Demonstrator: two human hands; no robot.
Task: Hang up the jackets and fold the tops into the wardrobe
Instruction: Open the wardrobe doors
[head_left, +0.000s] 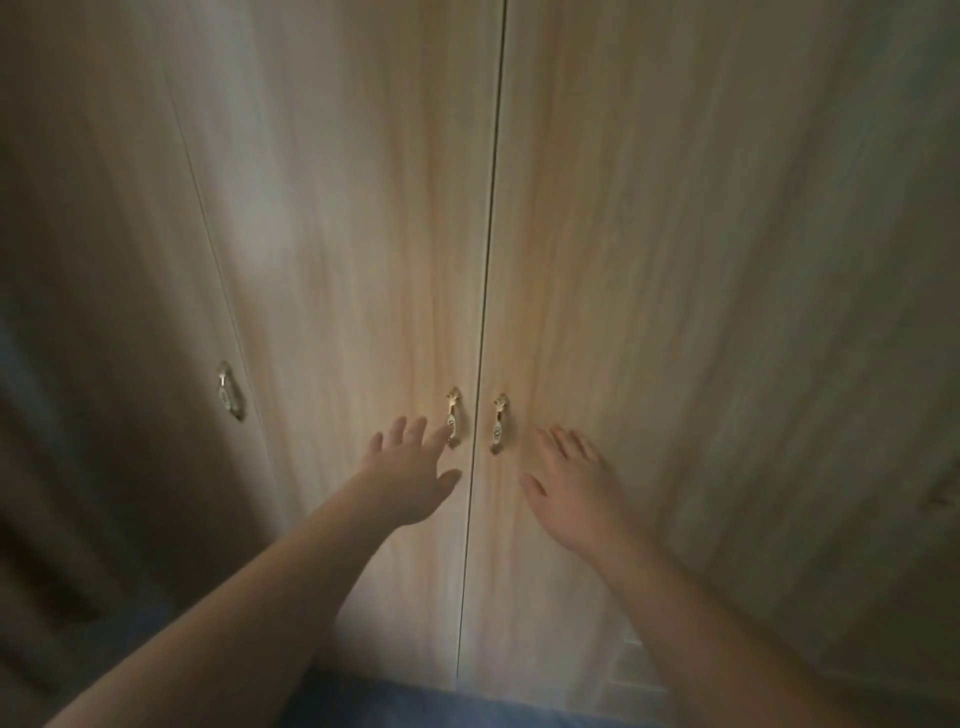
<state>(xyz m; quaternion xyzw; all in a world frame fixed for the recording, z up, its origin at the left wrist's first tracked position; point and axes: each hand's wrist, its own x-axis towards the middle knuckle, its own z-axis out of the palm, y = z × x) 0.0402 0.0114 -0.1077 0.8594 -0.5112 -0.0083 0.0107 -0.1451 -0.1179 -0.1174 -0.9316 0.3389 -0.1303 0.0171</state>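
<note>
The pale wooden wardrobe (675, 260) is filling the view straight ahead, its two middle doors sitting closed and meeting at a thin dark seam. A strip of blue floor (415, 701) is showing below it. Both bare arms are stretching forward. The left hand (410, 470) is hovering with fingers spread and gripping nothing, its forefinger lying at the left handle (453, 417); contact is unclear. The right hand (576, 493) is also spread and gripping nothing, just beside and below the right handle (498, 423). A third handle (228, 391) is hanging on the far-left door.
</note>
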